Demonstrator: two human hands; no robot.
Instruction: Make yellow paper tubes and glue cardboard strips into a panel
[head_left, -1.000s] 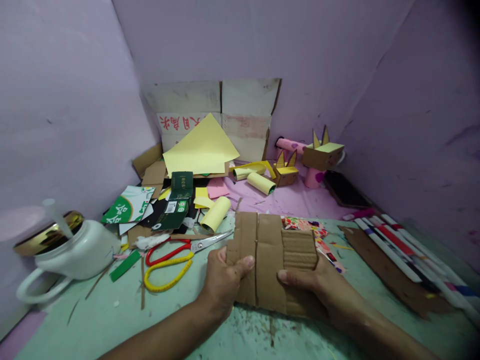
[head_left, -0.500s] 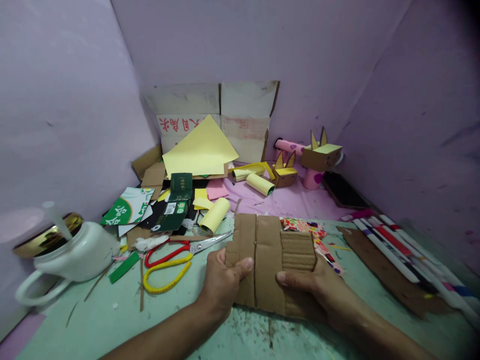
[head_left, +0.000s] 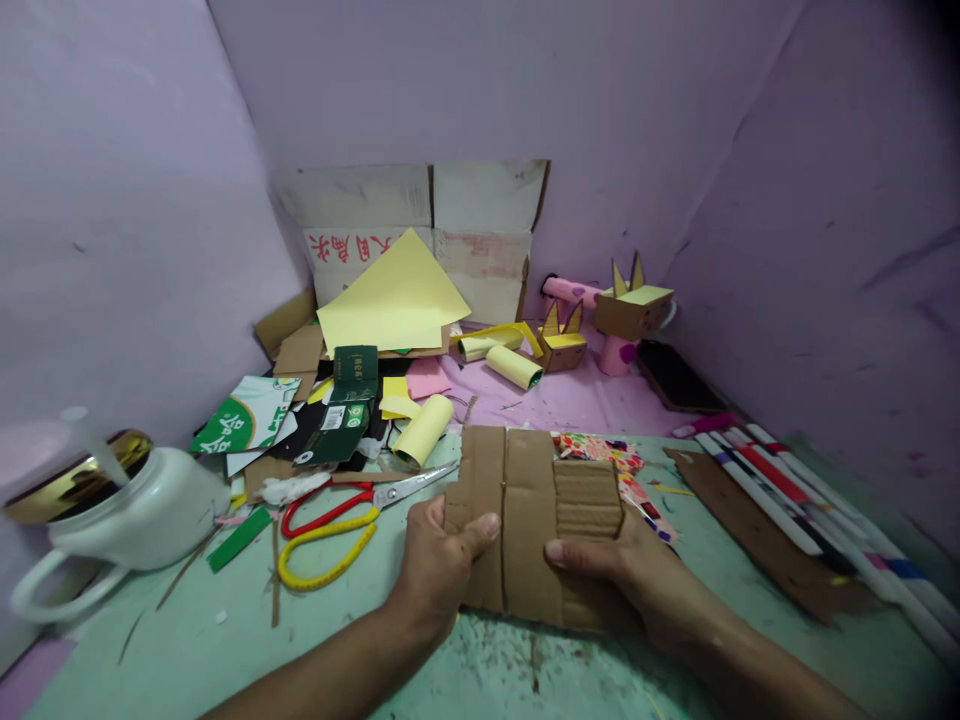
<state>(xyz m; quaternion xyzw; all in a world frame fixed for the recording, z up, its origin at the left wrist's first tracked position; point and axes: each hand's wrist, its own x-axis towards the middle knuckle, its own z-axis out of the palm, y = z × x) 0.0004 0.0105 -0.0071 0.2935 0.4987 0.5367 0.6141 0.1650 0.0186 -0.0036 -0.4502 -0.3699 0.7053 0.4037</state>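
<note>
A creased piece of brown cardboard is held between both hands, above the green tabletop. My left hand grips its left edge, thumb on top. At the right side, my right hand grips it with the thumb across the front and the other fingers hidden behind. A smaller ribbed flap shows at the upper right of the cardboard. Scissors with red and yellow handles lie open to the left of my left hand. Patterned paper lies partly behind the cardboard.
A white teapot-like cup stands at the left. Paper scraps, yellow rolls and yellow sheets lie farther back. Cardboard animal figures, a phone and several markers are at the right.
The whole view has shifted slightly, so things appear a little farther left. Both hands keep the same grip on the cardboard.
</note>
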